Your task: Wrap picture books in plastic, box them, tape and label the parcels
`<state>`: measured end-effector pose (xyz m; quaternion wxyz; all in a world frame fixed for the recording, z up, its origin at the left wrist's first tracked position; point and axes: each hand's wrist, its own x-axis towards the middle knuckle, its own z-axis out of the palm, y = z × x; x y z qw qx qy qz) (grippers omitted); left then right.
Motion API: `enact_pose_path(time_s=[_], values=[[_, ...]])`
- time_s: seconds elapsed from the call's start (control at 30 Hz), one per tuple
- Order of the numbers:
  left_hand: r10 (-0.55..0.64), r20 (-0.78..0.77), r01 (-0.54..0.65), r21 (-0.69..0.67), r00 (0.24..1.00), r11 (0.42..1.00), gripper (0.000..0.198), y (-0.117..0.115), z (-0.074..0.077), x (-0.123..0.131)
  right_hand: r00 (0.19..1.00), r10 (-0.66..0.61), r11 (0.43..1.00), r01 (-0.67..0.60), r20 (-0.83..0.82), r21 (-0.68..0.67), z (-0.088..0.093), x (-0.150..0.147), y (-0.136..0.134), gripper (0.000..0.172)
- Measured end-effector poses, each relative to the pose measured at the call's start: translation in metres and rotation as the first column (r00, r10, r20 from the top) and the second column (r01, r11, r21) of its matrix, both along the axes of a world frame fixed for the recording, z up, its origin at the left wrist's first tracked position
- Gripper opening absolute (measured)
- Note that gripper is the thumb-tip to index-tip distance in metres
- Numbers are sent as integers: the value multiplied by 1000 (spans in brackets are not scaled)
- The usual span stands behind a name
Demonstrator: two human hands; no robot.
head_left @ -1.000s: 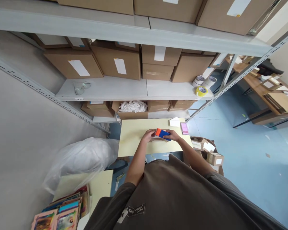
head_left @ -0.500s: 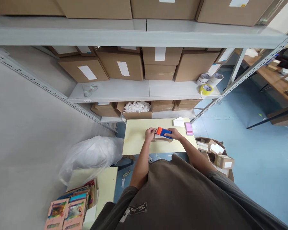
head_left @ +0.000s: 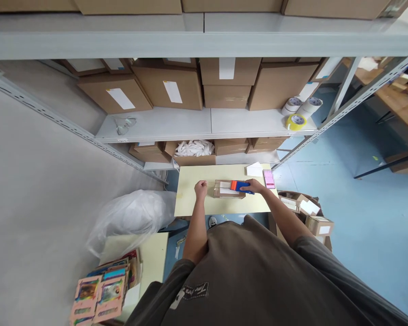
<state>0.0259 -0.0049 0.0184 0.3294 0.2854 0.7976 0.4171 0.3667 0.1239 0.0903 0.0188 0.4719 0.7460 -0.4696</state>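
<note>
A small brown cardboard box [head_left: 219,194] with a white label [head_left: 225,190] on top lies on the pale yellow table [head_left: 190,206]. My right hand [head_left: 255,186] is closed around a blue and orange hand-held tool [head_left: 241,185]; its exact kind is unclear. The tool's orange end is over the label, though whether it touches I cannot tell. Left of the box, and apart from it, my left hand [head_left: 200,189] is closed like a fist. Anything inside those fingers is hidden.
White papers [head_left: 254,170] and a pink phone-like item [head_left: 269,179] lie at the table's right. Shelving [head_left: 170,123] with cartons and tape rolls [head_left: 295,121] rises behind. Small packed boxes [head_left: 319,225] fill a container at right; a plastic bag [head_left: 136,215] bulges at left.
My left hand has moved left, away from the tool's orange end and the box. My right hand has shifted slightly right with the tool, uncovering more of the box and label.
</note>
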Motion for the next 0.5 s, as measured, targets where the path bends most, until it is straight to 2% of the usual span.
enact_pose_path(time_s=[0.27,0.4,0.5], values=[[-5,48,13,-167,999,986,19,2,-43,-4,993,63,997,-68,101,42,-7,-17,5,56],[-20,150,46,-171,988,984,16,11,-65,5,984,74,992,-89,164,84,-7,-25,5,56],[-65,272,97,-106,960,990,21,16,-78,21,972,86,988,-112,220,108,-6,-31,4,56]])
